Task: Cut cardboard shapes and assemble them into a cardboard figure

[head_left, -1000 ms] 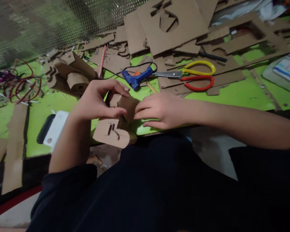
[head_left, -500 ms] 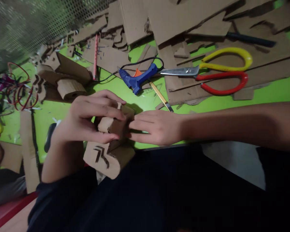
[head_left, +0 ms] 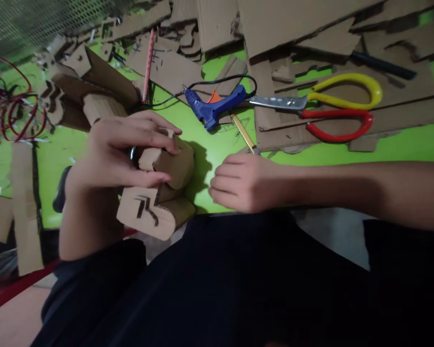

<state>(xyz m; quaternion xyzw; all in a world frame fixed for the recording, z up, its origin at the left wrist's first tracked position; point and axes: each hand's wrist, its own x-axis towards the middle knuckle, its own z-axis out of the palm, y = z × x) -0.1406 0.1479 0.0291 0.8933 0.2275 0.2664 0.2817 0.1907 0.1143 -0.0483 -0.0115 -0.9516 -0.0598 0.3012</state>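
Observation:
My left hand (head_left: 130, 149) grips a cardboard model (head_left: 183, 166) from above, thumb on the near side and fingers over its top. The model has a rounded end and a flat side plate with dark zigzag slots, which juts toward my body at the table's edge. Apart from it, to the right, my right hand (head_left: 237, 185) rests on the green table (head_left: 202, 200) with its fingers curled in. Its fingertips are hidden, so whether it holds anything small cannot be seen. A yellow cutter knife (head_left: 244, 132) lies just beyond the right hand.
A blue glue gun (head_left: 213, 108) with a black cord lies beyond my hands. Large scissors (head_left: 342, 108) with yellow and red handles lie on cardboard sheets (head_left: 311, 21). Another cardboard build (head_left: 104, 79), a pink pencil (head_left: 149, 65) and tangled red wires (head_left: 20, 111) are at the left.
My right hand has come off the model and drawn back to the right, its fingers now curled. My left hand keeps its hold on the model. The camera view has shifted slightly.

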